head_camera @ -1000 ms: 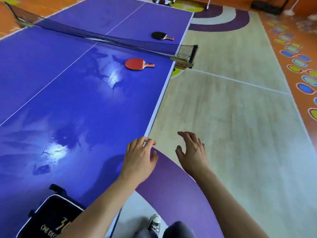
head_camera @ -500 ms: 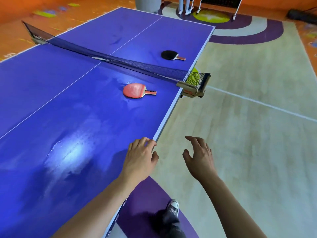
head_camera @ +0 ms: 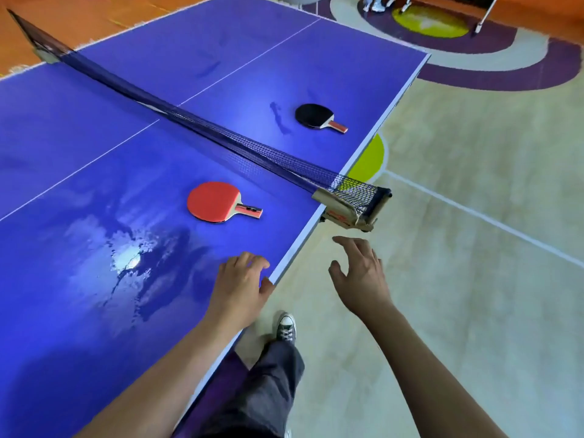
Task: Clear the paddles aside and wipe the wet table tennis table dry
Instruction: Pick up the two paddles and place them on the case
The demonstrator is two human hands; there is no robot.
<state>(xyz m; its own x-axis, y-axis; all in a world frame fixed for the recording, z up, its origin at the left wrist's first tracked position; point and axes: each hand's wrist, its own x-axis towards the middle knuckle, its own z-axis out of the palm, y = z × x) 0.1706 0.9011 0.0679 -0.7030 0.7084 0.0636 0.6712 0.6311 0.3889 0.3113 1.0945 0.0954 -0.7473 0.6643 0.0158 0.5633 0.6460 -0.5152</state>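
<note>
A red paddle (head_camera: 215,201) lies flat on the blue table tennis table (head_camera: 63,305) just on my side of the net (head_camera: 252,150), its handle pointing right. A black paddle (head_camera: 313,116) lies beyond the net near the right edge. Water patches (head_camera: 129,257) glisten on the near half. My left hand (head_camera: 240,286) hovers over the table's right edge, fingers loosely bent, holding nothing. My right hand (head_camera: 360,273) hangs over the floor beside the table, fingers spread, below the net clamp (head_camera: 344,213).
The net post and clamp jut out past the table's right edge. My leg and shoe (head_camera: 286,327) stand on the wooden floor (head_camera: 474,279) beside the table. Wheeled frame legs (head_camera: 480,25) and a person's feet stand at the far end.
I have walked forward along the table's right side; the net and both paddles are much closer. The black bag on the near corner has left the view. Both hands stay empty.
</note>
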